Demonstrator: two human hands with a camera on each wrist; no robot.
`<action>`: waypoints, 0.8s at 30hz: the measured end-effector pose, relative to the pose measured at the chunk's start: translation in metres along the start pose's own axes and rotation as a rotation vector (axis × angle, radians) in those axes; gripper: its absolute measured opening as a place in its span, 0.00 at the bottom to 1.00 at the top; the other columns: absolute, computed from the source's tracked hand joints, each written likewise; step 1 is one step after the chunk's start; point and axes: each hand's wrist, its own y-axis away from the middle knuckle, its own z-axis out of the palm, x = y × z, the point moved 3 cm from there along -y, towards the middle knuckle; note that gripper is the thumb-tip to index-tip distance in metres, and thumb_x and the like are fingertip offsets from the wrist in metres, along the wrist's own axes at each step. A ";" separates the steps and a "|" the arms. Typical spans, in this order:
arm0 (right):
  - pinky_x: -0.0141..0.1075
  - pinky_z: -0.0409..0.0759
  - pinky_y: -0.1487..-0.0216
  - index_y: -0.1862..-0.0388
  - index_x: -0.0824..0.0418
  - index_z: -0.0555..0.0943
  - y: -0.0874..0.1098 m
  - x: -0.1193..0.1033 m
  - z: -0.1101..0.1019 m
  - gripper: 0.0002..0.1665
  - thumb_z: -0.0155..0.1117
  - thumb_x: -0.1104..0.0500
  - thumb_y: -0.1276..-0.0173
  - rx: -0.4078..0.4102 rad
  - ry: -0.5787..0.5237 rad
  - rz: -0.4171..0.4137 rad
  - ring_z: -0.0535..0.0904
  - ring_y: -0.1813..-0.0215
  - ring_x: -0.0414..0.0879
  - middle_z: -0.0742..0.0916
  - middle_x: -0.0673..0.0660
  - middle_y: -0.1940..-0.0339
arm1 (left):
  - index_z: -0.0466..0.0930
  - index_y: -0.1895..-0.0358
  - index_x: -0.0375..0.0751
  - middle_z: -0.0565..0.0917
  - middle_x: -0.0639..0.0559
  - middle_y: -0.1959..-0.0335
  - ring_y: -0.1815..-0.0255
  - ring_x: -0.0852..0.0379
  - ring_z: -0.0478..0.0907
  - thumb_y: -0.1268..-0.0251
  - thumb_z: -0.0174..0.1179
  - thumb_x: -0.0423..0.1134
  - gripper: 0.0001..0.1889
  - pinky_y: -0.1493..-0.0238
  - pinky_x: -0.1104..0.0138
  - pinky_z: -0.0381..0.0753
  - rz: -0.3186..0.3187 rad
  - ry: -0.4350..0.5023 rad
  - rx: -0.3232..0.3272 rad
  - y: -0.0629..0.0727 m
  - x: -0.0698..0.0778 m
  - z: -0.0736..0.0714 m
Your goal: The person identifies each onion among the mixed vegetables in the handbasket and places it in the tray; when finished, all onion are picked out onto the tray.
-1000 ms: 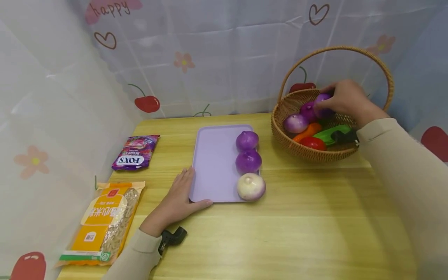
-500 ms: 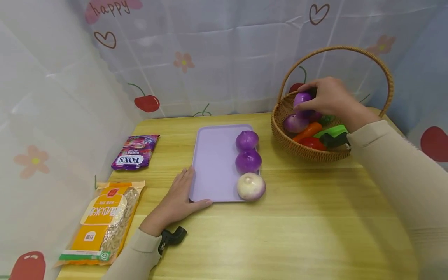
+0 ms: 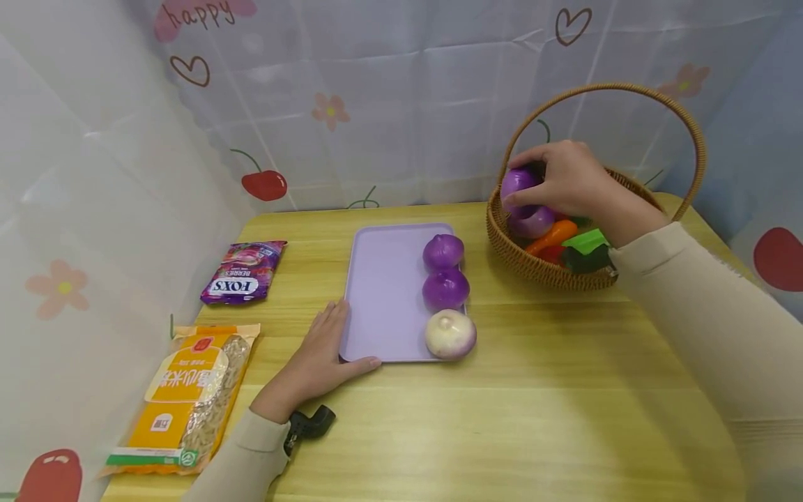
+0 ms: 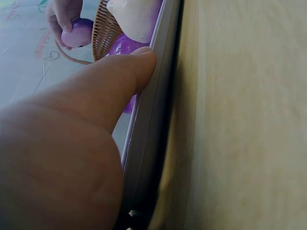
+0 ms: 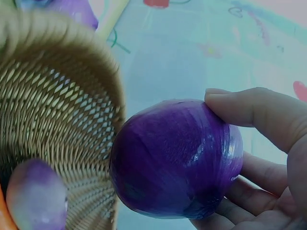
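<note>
At upper right, your right hand grips a purple onion by the basket's left rim; lower left of centre, your left hand, fingers straight, touches the lilac tray on the wood-grained tabletop, before a cherry-print backdrop.

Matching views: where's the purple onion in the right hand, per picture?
Head: upper right of centre, purple onion in the right hand, at the left edge of the wicker basket.
Left wrist: small, top left, just left of the basket.
Right wrist: large, about centre, right of the basket.
Shared landmark: the wicker basket, partly visible in all three.
</note>
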 end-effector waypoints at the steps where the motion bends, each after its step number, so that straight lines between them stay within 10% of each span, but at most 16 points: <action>1: 0.60 0.79 0.40 0.30 0.62 0.82 0.001 -0.003 0.001 0.41 0.80 0.42 0.36 -0.003 -0.007 -0.001 0.76 0.40 0.64 0.83 0.72 0.37 | 0.40 0.14 0.32 0.44 0.38 0.14 0.14 0.43 0.36 0.40 0.60 0.80 0.68 0.17 0.51 0.35 -0.001 0.000 -0.001 0.000 0.000 0.000; 24: 0.49 0.80 0.37 0.39 0.60 0.87 0.018 -0.079 0.064 0.32 0.87 0.57 0.43 -0.104 -0.250 -0.275 0.81 0.41 0.51 0.87 0.56 0.41 | 0.40 0.14 0.33 0.44 0.38 0.14 0.14 0.42 0.36 0.40 0.60 0.80 0.68 0.17 0.51 0.35 0.000 0.001 0.001 0.000 0.000 -0.001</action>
